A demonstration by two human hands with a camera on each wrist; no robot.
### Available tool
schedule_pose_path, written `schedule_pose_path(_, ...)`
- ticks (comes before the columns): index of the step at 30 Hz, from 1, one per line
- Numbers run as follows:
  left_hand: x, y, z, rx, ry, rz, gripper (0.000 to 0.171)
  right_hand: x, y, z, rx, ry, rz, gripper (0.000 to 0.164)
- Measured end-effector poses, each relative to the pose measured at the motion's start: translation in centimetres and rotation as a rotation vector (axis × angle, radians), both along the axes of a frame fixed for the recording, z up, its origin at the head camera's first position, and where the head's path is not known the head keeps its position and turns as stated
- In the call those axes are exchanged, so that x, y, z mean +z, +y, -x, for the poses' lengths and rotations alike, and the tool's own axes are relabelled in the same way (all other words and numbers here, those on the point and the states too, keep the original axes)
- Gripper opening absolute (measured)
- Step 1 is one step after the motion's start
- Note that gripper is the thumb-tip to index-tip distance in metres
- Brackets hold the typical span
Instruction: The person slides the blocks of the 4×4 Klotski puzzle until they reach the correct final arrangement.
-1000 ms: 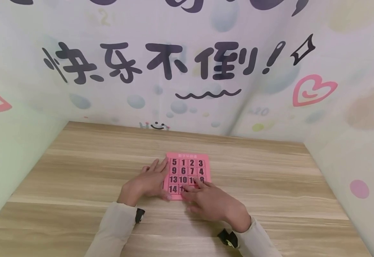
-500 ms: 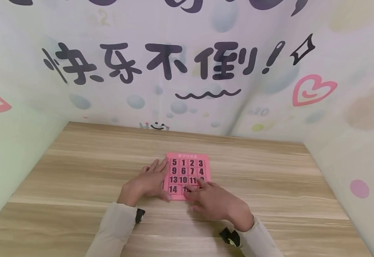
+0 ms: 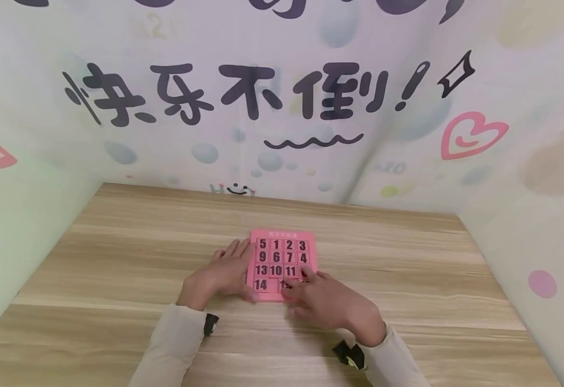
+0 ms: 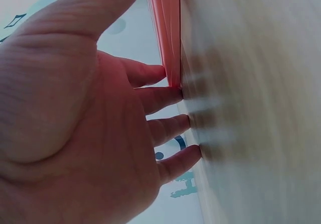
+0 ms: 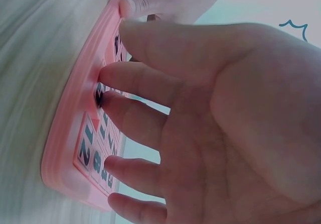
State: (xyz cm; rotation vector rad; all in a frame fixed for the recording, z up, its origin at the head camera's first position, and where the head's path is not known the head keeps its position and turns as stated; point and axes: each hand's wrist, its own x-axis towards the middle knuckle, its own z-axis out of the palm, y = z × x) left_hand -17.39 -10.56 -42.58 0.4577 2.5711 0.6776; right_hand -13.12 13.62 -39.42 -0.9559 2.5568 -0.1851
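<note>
A pink number slide puzzle (image 3: 282, 235) lies flat on the table, its tiles bearing black numbers. My left hand (image 3: 226, 271) rests along the puzzle's left side, thumb near the lower left corner. In the left wrist view its fairly straight fingertips (image 4: 173, 94) meet the puzzle's side wall and the tabletop. The right hand (image 3: 327, 303) reaches over the lower right part. Two of its fingers (image 5: 113, 99) press a bottom-row tile (image 3: 282, 285), partly hidden, whose number begins with 1. A bare gap separates this tile from the 14 tile (image 3: 261, 284). Tile 12 (image 5: 85, 148) shows in the right wrist view.
The wood-grain table (image 3: 141, 242) runs back to a white wall sheet (image 3: 190, 145) printed with dark characters, hearts and bubbles. Pale walls close off both sides. Each light sleeve (image 3: 172, 333) has a dark wrist device (image 3: 211, 324) beside it.
The right hand has moved slightly right, and the bottom-row tile under its fingers has slid right, widening a gap beside the 14 tile. The left hand has stayed in place.
</note>
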Motion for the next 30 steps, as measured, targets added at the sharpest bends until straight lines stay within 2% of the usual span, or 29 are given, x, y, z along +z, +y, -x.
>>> schedule_pose_path(8, 0.00, -0.07, 0.03, -0.003, 0.005, -0.001, 0.121, 0.13, 0.20, 0.10, 0.013, 0.001, 0.011, 0.042)
schedule_pose_path(30, -0.27, -0.04, -0.01, -0.007, 0.000, 0.016, 0.120, 0.02, 0.52, 0.18, -0.030, -0.011, -0.028, 0.044)
